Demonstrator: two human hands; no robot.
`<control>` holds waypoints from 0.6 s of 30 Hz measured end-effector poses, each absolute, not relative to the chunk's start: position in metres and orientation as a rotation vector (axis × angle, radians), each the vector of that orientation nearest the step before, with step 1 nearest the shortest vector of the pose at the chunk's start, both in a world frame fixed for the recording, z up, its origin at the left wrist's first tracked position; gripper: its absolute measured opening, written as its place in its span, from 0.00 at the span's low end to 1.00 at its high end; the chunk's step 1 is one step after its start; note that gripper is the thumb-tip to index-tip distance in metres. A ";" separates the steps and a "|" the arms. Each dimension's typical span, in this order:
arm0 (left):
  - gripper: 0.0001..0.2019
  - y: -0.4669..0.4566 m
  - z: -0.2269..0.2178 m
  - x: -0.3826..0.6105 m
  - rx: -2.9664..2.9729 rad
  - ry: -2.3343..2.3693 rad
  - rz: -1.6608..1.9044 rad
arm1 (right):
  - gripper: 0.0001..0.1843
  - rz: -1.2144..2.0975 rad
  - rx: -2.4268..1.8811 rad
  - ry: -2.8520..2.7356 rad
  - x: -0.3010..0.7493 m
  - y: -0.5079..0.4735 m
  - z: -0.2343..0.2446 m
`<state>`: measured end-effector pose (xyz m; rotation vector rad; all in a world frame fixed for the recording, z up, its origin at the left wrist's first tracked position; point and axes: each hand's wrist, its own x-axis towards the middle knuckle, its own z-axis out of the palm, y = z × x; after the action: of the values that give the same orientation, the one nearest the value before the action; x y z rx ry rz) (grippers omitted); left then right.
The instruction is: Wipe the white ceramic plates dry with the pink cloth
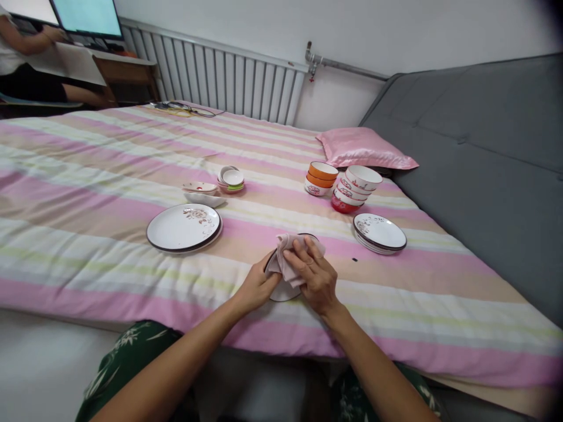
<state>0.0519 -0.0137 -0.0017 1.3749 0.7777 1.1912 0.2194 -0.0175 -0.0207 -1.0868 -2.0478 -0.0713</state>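
Left hand [258, 286]: clamped on the left edge of a plate [285, 292], thumb in close to the cloth.
Right hand [314, 276]: curled over a pale pink cloth [285, 258], clamped on it and pressing it to the plate.
Plate: white, dark rim, right between the two hands near the front edge of the bed [132, 161]. Mostly covered by fingers and cloth, so can't tell if it's actually touching the sheet.
Cloth: kinda bunched up, sitting across the plate.
Big plates [173, 230]: stacked off to the left, white with dark rims, brownish flower print on the top one.
Small plates [382, 233]: another stack over on the right, flowery top one with a dark rim too.
Black bit [354, 259]: tiny thing lying between the small plates and the right hand, too small to make out.
Orange bowls [323, 172]: two of 'em, stacked on a white one with a red print.
White bowls [361, 179]: leaning stack just beside those, red prints, red one at the bottom.
Little dishes [231, 179]: small pile behind the big plates, with some oval dishes [200, 189] just beside it.
Bed stuff: pink stripy sheet, shiny pink pillow [365, 147] by the grey headboard [466, 140], cables [187, 109] near the far edge.
Background: radiator [220, 76] on the wall, plus somebody else [13, 50] at a desk [127, 67] with screens [90, 17].
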 end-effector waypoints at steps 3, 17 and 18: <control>0.22 -0.014 -0.001 0.051 1.344 0.779 1.204 | 0.24 -0.012 -1.132 -2.044 0.219 -0.016 -0.023; 0.24 -0.007 -0.016 0.049 1.396 0.850 1.160 | 0.25 -0.171 -1.270 -1.881 0.228 -0.011 -0.025; 0.24 -0.006 -0.017 0.048 1.379 0.859 1.155 | 0.25 -0.160 -1.285 -1.878 0.230 -0.010 -0.025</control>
<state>0.0483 -0.0063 -0.0166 1.3794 0.8586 1.1553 0.2297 -0.0103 -0.0254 -1.2845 -1.8781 -0.1600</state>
